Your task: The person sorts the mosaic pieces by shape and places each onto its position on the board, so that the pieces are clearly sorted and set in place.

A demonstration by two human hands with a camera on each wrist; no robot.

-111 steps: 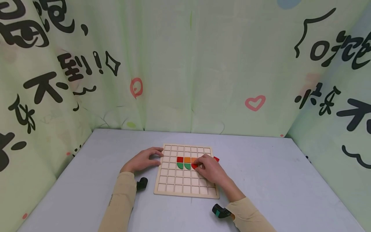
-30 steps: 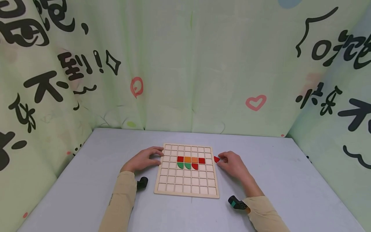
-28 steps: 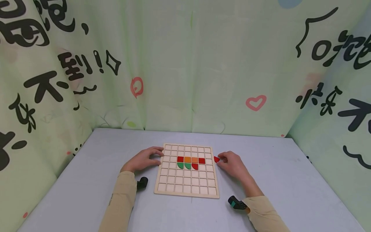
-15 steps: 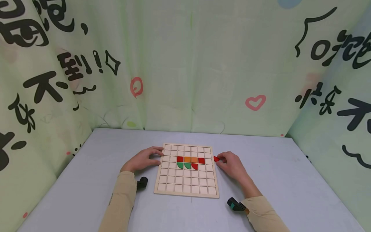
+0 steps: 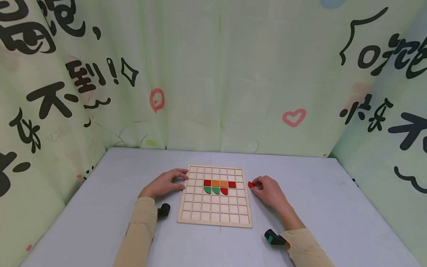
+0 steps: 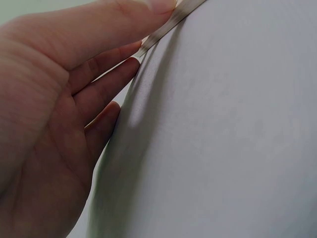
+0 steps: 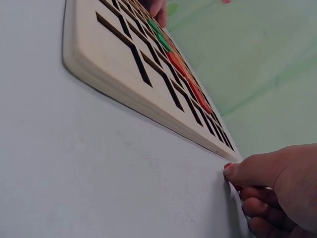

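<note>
A pale wooden grid board (image 5: 215,224) lies on the table in the head view. One row holds a red square (image 5: 207,183), two orange squares (image 5: 219,184) and another red square (image 5: 232,184). Directly below sit two green quarter-circles (image 5: 215,190) and a red quarter-circle (image 5: 224,191). My left hand (image 5: 165,183) touches the board's left edge with thumb and fingertips, fingers extended. Just off the right edge, my right hand (image 5: 270,190) pinches a loose red quarter-circle tile (image 5: 251,184) between thumb and index finger; the right wrist view shows only a sliver of this tile (image 7: 227,165).
The white table (image 5: 300,207) extends around the board. Pale green curtains (image 5: 220,74) with black lettering enclose its back and sides. Black wrist cameras (image 5: 163,211) sit at both wrists, close over the tabletop.
My right hand has left the red quarter-circle on the board, moved right and taken hold of the loose red tile. That tile has since turned and shifted slightly. My left hand stays put.
</note>
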